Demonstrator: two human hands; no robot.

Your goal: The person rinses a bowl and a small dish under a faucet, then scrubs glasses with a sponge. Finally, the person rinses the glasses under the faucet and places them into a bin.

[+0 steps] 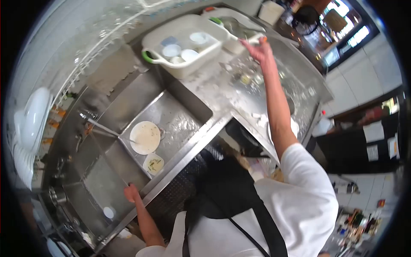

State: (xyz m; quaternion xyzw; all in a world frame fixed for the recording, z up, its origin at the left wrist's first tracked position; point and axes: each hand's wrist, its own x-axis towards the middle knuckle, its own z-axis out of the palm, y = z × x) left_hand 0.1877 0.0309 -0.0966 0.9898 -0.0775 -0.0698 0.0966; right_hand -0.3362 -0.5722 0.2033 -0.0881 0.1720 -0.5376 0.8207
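Left hand (131,193) loosely curled near the left basin (102,182)'s front edge; can't tell if it holds anything. Round white plate (145,138) and small dish (153,164) sit in the right basin (177,113), probably so runoff drains. Right hand (259,52) at the far white tub (233,45), thumb spread from fingers; grip on its orange handle (263,39) unclear, maybe for steadying. Tub sits on the bench (209,83) beside the green-handled tub (192,67); long axis runs upper left to lower right, one end toward that hand.

you can pass over the basin floor (177,112) right of the white bowl (145,138); the spout (105,128) crosses from its left, the small dish (153,164) lies just nearer you, and the divider (122,160) stands near your left hand (131,192).
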